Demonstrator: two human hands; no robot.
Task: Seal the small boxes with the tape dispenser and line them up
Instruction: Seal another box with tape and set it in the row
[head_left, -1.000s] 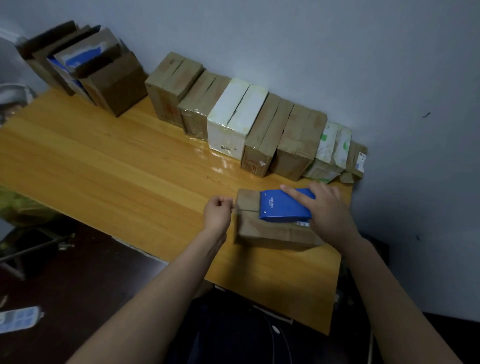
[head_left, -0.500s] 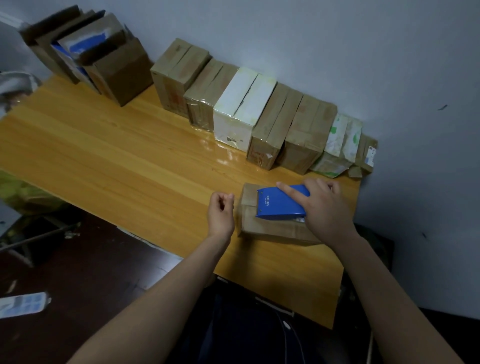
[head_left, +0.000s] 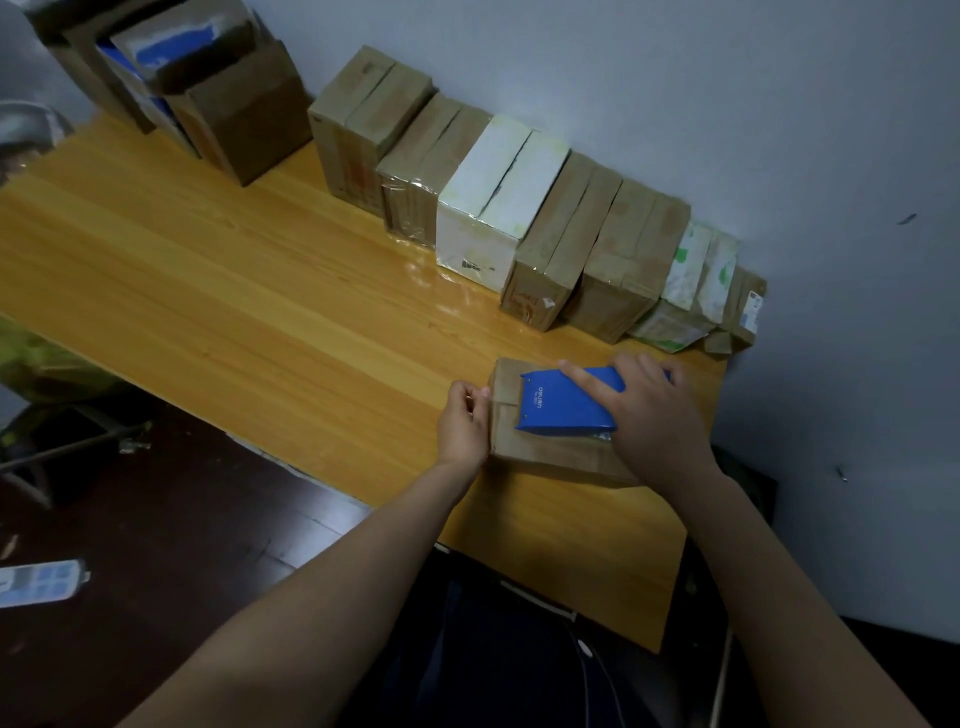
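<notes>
The surface spans left and centre frame. A row of closed boxes stands side by side against the wall at upper centre, likely the finished line. The current box lies flat right of centre, near the front edge for reach. The right hand grips the tape dispenser on the box top. The left hand, fingers curled, abuts the box's left end, probably bracing it; any pinch is indeterminate.

The bench is glossy varnished wood, the small box is matt brown cardboard, and the tape dispenser is smooth blue plastic.
</notes>
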